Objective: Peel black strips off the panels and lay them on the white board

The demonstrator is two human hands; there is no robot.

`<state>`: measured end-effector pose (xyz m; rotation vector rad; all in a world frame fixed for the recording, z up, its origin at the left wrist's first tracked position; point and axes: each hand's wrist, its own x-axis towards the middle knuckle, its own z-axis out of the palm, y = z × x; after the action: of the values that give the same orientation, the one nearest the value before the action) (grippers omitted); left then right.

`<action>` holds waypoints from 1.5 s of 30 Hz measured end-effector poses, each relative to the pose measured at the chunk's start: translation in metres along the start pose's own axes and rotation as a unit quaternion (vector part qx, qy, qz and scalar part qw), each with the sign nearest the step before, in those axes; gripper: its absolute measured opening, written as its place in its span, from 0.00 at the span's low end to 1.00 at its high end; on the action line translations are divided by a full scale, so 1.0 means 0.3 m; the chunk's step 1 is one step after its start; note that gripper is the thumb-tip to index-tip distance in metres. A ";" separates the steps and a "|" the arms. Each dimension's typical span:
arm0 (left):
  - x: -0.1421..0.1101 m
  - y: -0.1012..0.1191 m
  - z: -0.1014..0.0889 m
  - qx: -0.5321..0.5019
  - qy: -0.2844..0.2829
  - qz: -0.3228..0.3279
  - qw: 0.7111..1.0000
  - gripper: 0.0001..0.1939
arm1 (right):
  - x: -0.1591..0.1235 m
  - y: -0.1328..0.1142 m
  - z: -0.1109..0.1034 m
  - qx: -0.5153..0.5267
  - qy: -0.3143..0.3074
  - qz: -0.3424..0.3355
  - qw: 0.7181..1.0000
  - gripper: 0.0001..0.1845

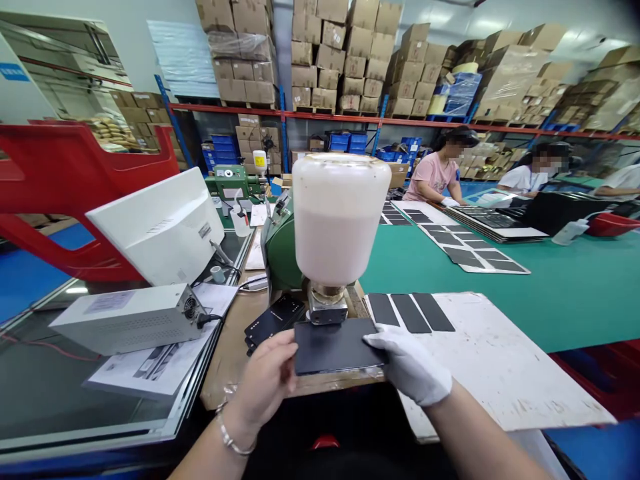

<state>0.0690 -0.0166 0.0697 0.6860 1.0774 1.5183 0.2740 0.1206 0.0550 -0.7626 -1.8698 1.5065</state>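
Between my two hands a flat black rectangular panel (335,347) is held level, its far edge by the metal head (327,308) under a large translucent bottle (340,220) of whitish liquid. My bare left hand (270,373), with a bracelet at the wrist, pinches the panel's left edge. On the right edge, my white-gloved right hand (413,363) grips with its thumb on top. Left of the head lie stacked black panels with small holes (275,321). To the right, three dark grey strips (411,313) lie in a row on a white board (500,373).
A green machine body (283,247) stands behind the bottle. On the left are a grey metal box with a fan (135,320) and a white monitor (160,227). Co-workers (435,170) sit across the green table (395,257). Stacked cartons (330,53) fill the shelves behind.
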 end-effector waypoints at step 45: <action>-0.126 0.027 -0.163 -0.114 -0.042 0.023 0.992 0.25 | 0.040 -0.162 0.414 0.370 -0.165 0.155 0.901 0.15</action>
<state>0.0321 -0.0660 0.0613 0.6128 0.8151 1.6079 0.1688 0.0427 0.0835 -0.4592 -1.2227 2.4592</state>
